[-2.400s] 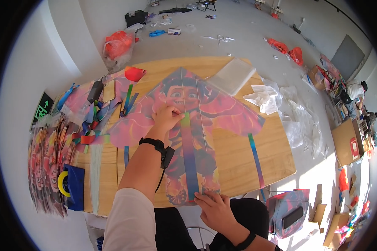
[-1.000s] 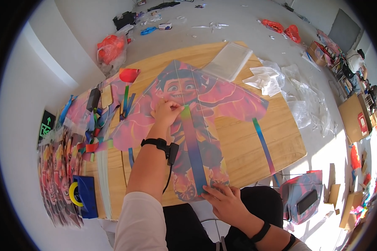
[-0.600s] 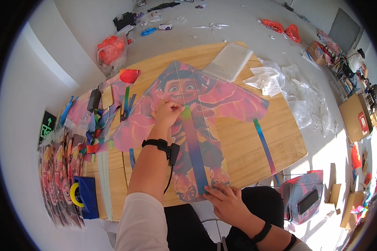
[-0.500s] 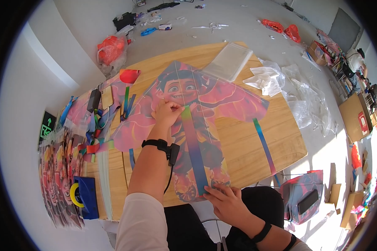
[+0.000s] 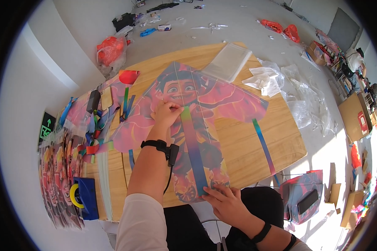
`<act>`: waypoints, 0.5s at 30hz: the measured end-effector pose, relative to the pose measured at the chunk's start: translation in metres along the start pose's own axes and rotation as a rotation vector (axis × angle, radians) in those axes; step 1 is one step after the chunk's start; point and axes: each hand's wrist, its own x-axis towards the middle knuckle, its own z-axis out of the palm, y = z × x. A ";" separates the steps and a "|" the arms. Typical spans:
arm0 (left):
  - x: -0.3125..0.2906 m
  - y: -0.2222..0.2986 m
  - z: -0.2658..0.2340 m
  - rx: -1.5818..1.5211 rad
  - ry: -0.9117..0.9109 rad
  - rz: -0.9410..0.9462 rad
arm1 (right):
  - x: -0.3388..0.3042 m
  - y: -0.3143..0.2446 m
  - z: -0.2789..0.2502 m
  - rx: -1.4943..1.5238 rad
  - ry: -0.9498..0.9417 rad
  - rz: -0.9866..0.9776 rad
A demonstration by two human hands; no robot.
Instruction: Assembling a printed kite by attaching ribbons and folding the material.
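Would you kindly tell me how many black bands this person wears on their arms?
3: a device-bearing strap behind the left hand; behind the right hand, a wrist band and, farther up, a second band. Others may be hidden higher up.

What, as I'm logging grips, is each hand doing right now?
Left hand: closed, seemingly pinching the long, multicoloured ribbon at its green top.
Right hand: touching the ribbon's lower end; grip can't be told.
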 end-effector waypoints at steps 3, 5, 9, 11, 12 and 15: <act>0.000 0.007 0.002 -0.023 -0.006 0.009 | -0.001 0.002 0.000 -0.009 0.000 0.011; 0.001 0.002 0.003 -0.029 -0.008 0.002 | 0.000 0.001 -0.002 0.018 0.003 0.019; 0.011 -0.014 0.004 -0.052 0.041 -0.071 | 0.005 0.001 -0.004 0.212 0.057 0.083; 0.018 -0.015 0.001 -0.092 0.006 -0.100 | 0.008 0.005 -0.009 0.263 0.138 0.122; 0.020 -0.017 -0.005 -0.325 -0.081 -0.133 | 0.009 0.006 -0.012 0.317 0.215 0.155; 0.020 -0.017 -0.022 -0.602 -0.094 -0.136 | 0.011 0.022 -0.007 0.708 0.342 0.244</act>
